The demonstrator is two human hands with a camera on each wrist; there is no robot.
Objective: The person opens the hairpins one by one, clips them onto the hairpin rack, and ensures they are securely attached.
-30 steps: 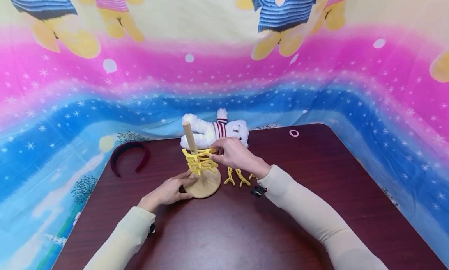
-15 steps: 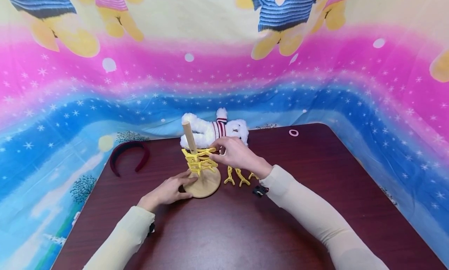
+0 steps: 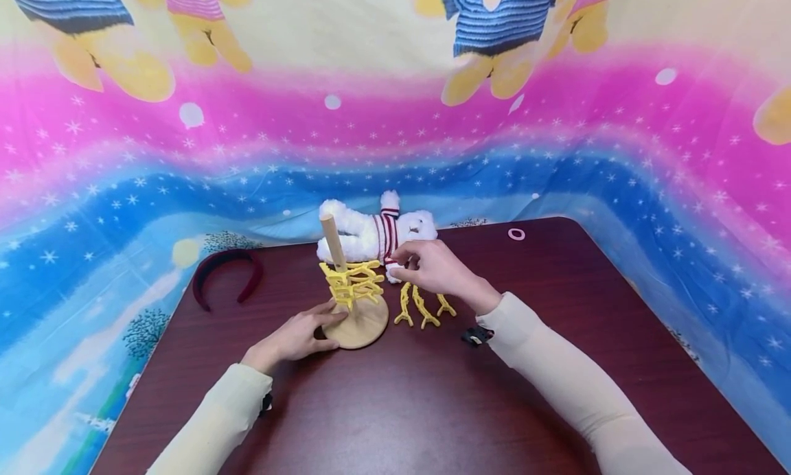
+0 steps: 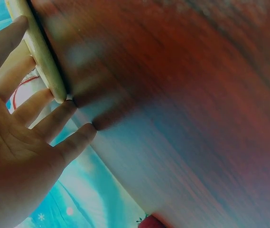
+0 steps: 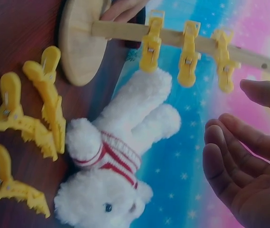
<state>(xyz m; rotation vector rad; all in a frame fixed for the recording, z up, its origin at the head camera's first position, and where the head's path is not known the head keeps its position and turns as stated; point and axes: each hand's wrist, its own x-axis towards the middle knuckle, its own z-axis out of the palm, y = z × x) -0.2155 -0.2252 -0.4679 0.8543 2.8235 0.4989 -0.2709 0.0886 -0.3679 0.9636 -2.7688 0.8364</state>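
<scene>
Yellow on dark tabletop (image 3: 395, 406), three loose spring clips (image 5: 52, 102) just under the near side of the right hand (image 3: 439, 268), lengthwise roughly away from the body; plush bear (image 5: 119, 154) close behind. To the left, three clamped clips (image 5: 188, 53) on a wooden dowel stand (image 3: 366, 334), left hand (image 3: 296, 336) spread against its base; right thumb and fingers parted around nothing.

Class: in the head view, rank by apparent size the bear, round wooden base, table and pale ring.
1. Table, largest
2. Bear, partly hidden
3. Round wooden base, partly covered
4. Pale ring, smallest
</scene>
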